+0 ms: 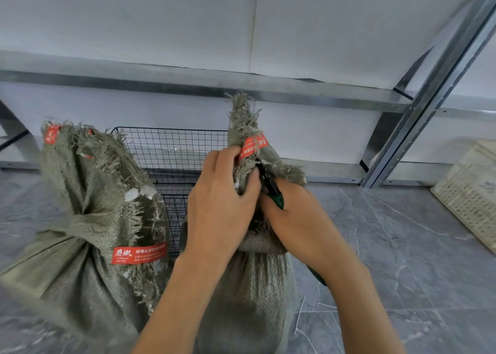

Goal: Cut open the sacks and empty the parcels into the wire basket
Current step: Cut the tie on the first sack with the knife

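Two grey-green woven sacks with red tape stand on the floor. The left sack (80, 246) is tied at its neck. My left hand (220, 200) grips the gathered neck of the right sack (249, 300), just below its frayed top and red tape. My right hand (292, 219) holds green-handled cutters (271, 187), whose dark blades press into the sack's neck beside my left thumb. A black wire basket (171, 149) stands behind the sacks, its bottom mostly hidden by them. No parcels show.
A grey metal shelving frame (402, 128) runs along the white wall behind the basket. A cream plastic crate (472, 189) sits on the floor at the right. The floor (402, 259) is dark grey marble-look tile.
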Demonstrator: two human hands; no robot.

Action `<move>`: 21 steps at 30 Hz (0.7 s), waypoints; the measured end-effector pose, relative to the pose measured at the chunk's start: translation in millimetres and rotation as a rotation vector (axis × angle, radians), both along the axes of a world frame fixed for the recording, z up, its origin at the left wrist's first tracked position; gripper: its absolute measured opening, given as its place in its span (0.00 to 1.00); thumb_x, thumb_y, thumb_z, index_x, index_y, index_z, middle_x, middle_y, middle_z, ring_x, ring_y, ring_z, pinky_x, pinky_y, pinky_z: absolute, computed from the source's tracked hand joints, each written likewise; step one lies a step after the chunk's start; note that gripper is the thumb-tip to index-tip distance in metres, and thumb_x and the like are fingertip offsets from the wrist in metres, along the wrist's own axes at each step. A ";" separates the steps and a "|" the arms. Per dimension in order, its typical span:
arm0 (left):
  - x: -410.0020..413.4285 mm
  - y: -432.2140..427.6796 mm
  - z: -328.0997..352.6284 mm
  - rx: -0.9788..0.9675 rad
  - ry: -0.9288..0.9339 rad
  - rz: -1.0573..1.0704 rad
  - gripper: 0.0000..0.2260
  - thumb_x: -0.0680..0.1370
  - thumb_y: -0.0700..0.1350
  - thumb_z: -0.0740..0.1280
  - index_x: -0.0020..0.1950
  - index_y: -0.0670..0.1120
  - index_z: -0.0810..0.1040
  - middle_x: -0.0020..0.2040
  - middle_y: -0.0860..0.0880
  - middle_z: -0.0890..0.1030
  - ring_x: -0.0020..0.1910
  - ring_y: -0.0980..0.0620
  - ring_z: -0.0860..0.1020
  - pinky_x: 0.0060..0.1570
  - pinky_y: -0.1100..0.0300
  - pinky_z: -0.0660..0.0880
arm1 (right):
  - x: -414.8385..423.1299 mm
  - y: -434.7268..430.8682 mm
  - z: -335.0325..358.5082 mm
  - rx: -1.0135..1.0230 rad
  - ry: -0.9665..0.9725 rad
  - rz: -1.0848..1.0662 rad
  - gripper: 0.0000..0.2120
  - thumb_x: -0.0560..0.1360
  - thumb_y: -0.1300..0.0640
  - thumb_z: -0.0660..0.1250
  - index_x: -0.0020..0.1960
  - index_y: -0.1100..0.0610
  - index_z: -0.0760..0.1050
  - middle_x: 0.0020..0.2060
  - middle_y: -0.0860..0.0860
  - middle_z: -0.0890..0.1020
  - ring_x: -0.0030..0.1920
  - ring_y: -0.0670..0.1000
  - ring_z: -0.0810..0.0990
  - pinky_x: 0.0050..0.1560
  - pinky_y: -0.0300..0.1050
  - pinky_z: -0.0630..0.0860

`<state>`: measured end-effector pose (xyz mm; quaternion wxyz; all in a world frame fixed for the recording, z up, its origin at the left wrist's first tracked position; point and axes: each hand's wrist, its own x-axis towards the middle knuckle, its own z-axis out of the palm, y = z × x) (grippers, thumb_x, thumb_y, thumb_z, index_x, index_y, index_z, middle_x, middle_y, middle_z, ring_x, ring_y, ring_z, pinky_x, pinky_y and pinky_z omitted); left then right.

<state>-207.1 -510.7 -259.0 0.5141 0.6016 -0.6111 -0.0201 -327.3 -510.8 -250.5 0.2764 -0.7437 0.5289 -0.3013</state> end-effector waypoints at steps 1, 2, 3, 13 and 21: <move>-1.0 1.0 0.3 -0.022 -0.015 -0.015 0.17 0.77 0.53 0.62 0.62 0.45 0.73 0.52 0.51 0.75 0.45 0.57 0.71 0.42 0.61 0.70 | 0.7 0.0 0.3 -0.003 -0.038 -0.006 0.08 0.79 0.49 0.57 0.42 0.48 0.69 0.36 0.46 0.76 0.38 0.52 0.75 0.38 0.52 0.73; -1.5 1.4 0.6 -0.045 -0.015 -0.035 0.18 0.78 0.55 0.59 0.61 0.45 0.73 0.51 0.52 0.74 0.43 0.59 0.70 0.40 0.63 0.69 | 1.5 0.1 0.7 -0.007 -0.062 -0.009 0.08 0.79 0.49 0.57 0.42 0.48 0.69 0.36 0.46 0.76 0.37 0.52 0.75 0.38 0.52 0.72; -1.6 1.2 0.7 -0.065 0.002 -0.057 0.19 0.78 0.55 0.56 0.60 0.45 0.74 0.49 0.52 0.74 0.42 0.61 0.68 0.39 0.66 0.67 | 2.4 0.1 0.8 -0.016 -0.069 -0.011 0.08 0.79 0.49 0.57 0.42 0.49 0.69 0.35 0.46 0.76 0.37 0.52 0.74 0.37 0.52 0.71; 2.2 1.4 3.3 0.025 0.251 -0.125 0.06 0.80 0.49 0.59 0.49 0.51 0.74 0.35 0.53 0.73 0.30 0.58 0.70 0.30 0.68 0.62 | 4.6 0.3 0.0 -0.097 0.013 -0.041 0.09 0.79 0.46 0.57 0.45 0.50 0.69 0.38 0.48 0.78 0.41 0.54 0.78 0.41 0.55 0.75; 8.7 3.7 9.1 0.058 0.219 -0.234 0.05 0.80 0.48 0.61 0.48 0.50 0.75 0.33 0.54 0.73 0.27 0.61 0.69 0.27 0.71 0.62 | -1.8 -1.0 -1.3 -0.118 0.001 -0.023 0.06 0.80 0.46 0.58 0.46 0.46 0.69 0.39 0.44 0.78 0.41 0.50 0.78 0.40 0.52 0.75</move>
